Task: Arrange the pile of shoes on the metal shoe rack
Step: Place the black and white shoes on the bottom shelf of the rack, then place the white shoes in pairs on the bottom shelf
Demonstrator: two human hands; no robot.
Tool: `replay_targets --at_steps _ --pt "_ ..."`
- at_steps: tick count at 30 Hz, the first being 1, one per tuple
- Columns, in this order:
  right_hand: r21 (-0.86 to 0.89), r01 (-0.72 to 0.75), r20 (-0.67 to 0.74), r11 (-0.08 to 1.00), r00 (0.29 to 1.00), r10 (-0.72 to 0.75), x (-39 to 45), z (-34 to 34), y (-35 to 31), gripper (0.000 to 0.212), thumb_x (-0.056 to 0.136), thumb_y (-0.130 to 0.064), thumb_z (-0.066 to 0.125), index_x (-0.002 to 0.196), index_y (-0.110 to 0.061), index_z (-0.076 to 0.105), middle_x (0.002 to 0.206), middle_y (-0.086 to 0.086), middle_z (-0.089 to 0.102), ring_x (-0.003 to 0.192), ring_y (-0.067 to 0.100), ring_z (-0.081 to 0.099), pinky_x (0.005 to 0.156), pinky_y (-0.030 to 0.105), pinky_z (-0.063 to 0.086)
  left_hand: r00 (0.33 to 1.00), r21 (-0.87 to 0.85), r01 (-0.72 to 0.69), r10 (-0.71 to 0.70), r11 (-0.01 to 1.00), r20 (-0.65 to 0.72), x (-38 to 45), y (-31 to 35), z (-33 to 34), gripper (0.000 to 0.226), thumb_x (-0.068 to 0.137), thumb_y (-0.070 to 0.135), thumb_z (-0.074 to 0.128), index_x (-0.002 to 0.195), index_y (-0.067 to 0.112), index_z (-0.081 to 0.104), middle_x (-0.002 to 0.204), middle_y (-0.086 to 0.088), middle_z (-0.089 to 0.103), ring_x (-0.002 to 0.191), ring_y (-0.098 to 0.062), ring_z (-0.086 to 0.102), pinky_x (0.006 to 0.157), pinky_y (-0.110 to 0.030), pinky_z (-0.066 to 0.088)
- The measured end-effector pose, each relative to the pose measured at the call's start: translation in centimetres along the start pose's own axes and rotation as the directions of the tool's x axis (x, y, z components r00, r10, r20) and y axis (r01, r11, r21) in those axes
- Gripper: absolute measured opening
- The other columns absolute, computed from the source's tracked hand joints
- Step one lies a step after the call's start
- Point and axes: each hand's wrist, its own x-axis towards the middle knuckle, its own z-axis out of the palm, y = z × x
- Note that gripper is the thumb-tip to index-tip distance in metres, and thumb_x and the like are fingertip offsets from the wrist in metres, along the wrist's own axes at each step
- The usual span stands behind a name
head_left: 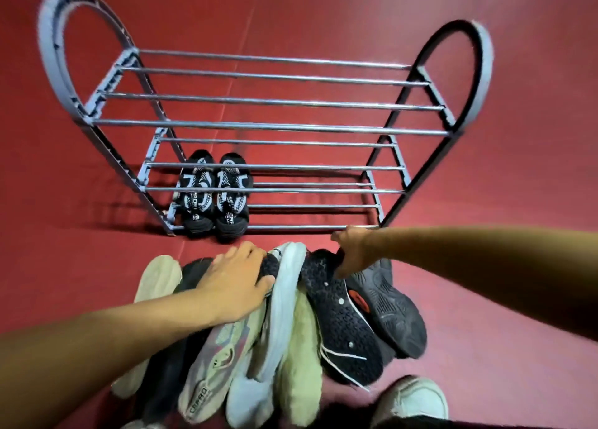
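Pile of shoes (291,331) on red floor (485,186), just in front of metal rack (268,126); one black pair (213,195) on lowest tier. Left hand (239,276) curled over a dark shoe (270,266); right hand (351,250) pinches black shoe (343,312) at heel. Shoes prob. light, soft uppers w/ stiffer soles; grip at heel or collar.

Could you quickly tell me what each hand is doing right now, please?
Left hand: closed over a dark shoe in the pile.
Right hand: gripping the black shoe at its end.
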Motion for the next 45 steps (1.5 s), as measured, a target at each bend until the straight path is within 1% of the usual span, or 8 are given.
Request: replay_targets --at_steps 6,12,17,21,31,35,38,45 --pt "0.206 -0.154 -0.283 0.966 0.936 0.21 -1.2 5.8 -3.1 0.1 0.038 -0.062 0.089 0.122 -0.026 0.047 0.122 0.01 0.036 0.117 0.033 0.037 0.096 0.046 0.041 0.978 0.223 -0.209 0.198 0.952 0.069 -1.3 7.4 -3.1 0.054 0.097 0.054 0.037 0.133 0.016 0.051 0.139 -0.007 0.046 0.132 -0.03 0.038 0.112 -0.044 0.03" --pt "0.57 0.336 -0.501 0.75 0.865 -0.007 -7.5 4.1 -3.6 0.063 0.048 -0.026 0.087 0.083 -0.027 0.034 0.082 -0.004 0.058 0.073 0.022 0.057 0.056 0.031 0.042 0.991 -0.182 0.129 -0.123 0.975 0.042 -5.4 6.0 -6.9 0.04 0.096 0.055 0.044 0.096 0.019 0.06 0.109 -0.006 0.058 0.106 -0.026 0.055 0.09 -0.036 0.044" --pt "-0.034 0.641 -0.876 0.767 0.35 -0.332 -15.2 0.3 -4.6 0.049 0.067 -0.021 0.071 0.085 -0.029 0.025 0.079 -0.007 0.047 0.068 0.018 0.038 0.064 0.036 0.027 0.816 -0.815 0.563 -0.248 0.136 0.522 -7.2 4.6 -7.2 0.083 0.076 0.084 0.049 0.12 0.014 0.059 0.12 -0.015 0.064 0.105 -0.034 0.065 0.08 -0.047 0.057" --pt "-0.604 0.655 -0.59 0.454 0.015 -0.807 -15.4 3.0 -4.6 0.02 0.082 -0.008 0.058 0.094 -0.017 0.044 0.093 0.008 0.053 0.089 0.029 0.05 0.081 0.042 0.041 0.906 -0.864 0.415 0.035 -0.284 0.423 -6.1 7.2 -3.7 0.064 0.075 0.066 0.072 0.09 0.004 0.075 0.077 -0.014 0.072 0.069 -0.026 0.07 0.066 -0.034 0.058" --pt "-0.452 0.263 -0.119 0.853 0.929 -0.349 -11.3 4.3 -0.4 0.042 0.087 -0.022 0.063 0.127 -0.014 0.052 0.122 0.008 0.06 0.11 0.031 0.063 0.084 0.038 0.054 0.744 -0.932 0.328 -0.564 -0.157 0.357 -5.7 1.9 9.5 0.025 0.095 0.035 0.062 0.092 0.01 0.066 0.082 -0.012 0.068 0.074 -0.024 0.063 0.071 -0.032 0.052" --pt "0.071 0.048 -0.284 0.996 0.959 -0.026 -10.4 2.0 -0.3 0.026 0.089 -0.04 0.061 0.092 -0.014 0.061 0.098 0.01 0.068 0.096 0.03 0.068 0.069 0.031 0.048 0.79 -0.949 0.303 -0.579 0.088 0.199 -5.5 1.6 10.2 0.018 0.096 0.031 0.06 0.103 0.02 0.072 0.104 -0.01 0.075 0.089 -0.022 0.064 0.08 -0.036 0.053" --pt "0.745 -0.005 -0.131 0.667 0.98 0.153 -8.6 4.3 -3.8 0.051 0.082 -0.064 0.062 0.07 -0.015 0.054 0.066 0.006 0.057 0.048 0.021 0.058 0.049 0.024 0.045 0.856 -0.952 0.264 -0.494 0.156 0.156 -5.6 3.0 10.9 0.023 0.089 0.043 0.062 0.093 0.023 0.073 0.094 0.0 0.075 0.09 -0.02 0.066 0.085 -0.035 0.052" --pt "0.755 0.028 -0.15 0.655 0.98 0.131 -6.4 6.1 -6.5 0.029 0.067 -0.015 0.082 0.091 -0.001 0.075 0.08 0.008 0.071 0.055 0.013 0.059 0.045 0.023 0.046 0.912 -0.888 0.32 -0.361 0.331 0.194 -4.5 3.9 9.9 0.038 0.081 0.034 0.05 0.113 0.021 0.067 0.111 -0.012 0.069 0.105 -0.031 0.065 0.093 -0.039 0.051"
